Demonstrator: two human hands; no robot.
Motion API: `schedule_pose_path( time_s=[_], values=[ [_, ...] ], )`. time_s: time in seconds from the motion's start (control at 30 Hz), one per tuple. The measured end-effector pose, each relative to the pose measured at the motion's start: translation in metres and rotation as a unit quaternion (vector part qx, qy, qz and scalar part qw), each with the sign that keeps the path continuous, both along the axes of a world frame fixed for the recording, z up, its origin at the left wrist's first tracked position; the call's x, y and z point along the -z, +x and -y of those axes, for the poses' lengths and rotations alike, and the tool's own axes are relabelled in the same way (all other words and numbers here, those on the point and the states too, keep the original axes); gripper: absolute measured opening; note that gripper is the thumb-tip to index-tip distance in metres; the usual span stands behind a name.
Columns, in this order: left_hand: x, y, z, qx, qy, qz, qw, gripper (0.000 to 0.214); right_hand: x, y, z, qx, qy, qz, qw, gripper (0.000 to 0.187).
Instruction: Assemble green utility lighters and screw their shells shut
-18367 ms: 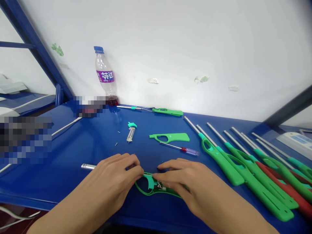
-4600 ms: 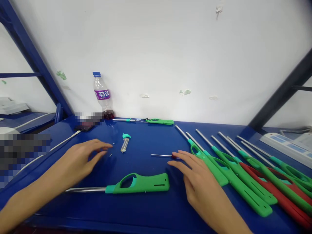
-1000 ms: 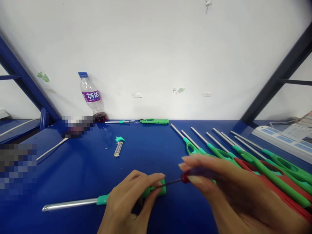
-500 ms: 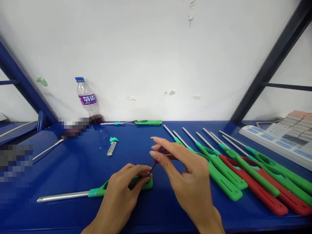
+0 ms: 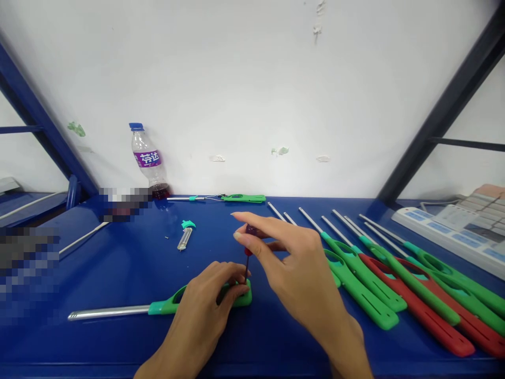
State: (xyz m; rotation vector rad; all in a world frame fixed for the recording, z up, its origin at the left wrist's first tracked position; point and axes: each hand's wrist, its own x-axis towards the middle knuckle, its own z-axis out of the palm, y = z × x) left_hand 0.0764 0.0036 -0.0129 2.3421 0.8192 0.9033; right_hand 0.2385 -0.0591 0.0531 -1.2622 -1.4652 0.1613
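A green long-neck lighter (image 5: 165, 306) with a silver tube lies on the blue table (image 5: 118, 263) in front of me. My left hand (image 5: 209, 302) is closed on its green handle and holds it down. My right hand (image 5: 292, 263) pinches a small screwdriver (image 5: 247, 258) with a red handle. The screwdriver stands nearly upright, its tip on the handle's right end, close to my left fingertips.
Several green and red lighters (image 5: 371, 279) lie in a row at the right. A small clear lighter tank with a teal cap (image 5: 184, 235) and a tiny screw lie behind. A soda bottle (image 5: 148, 160) and an opened lighter (image 5: 232, 198) sit by the wall. A white power strip (image 5: 445, 231) lies far right.
The screwdriver has swung from slanted to nearly upright on the handle's end. My right hand rose and shifted slightly left. My left hand kept its hold on the lighter.
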Motion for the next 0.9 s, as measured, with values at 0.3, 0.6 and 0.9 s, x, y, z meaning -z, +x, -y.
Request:
schedule_pose_path(
  time_s=[0.3,0.6,0.9],
  values=[
    [0.003,0.004,0.001,0.04,0.011,-0.041,0.998,0.026,0.004,0.001,0.004,0.033,0.021,0.033,0.999,0.03],
    [0.005,0.004,0.003,0.019,-0.021,-0.06,0.998,0.025,0.005,-0.015,0.0,0.017,0.032,0.07,0.997,0.032],
    [0.002,0.002,0.0,0.041,-0.033,0.01,0.999,0.024,0.002,-0.014,0.006,-0.01,-0.003,0.037,0.999,0.033]
  ],
)
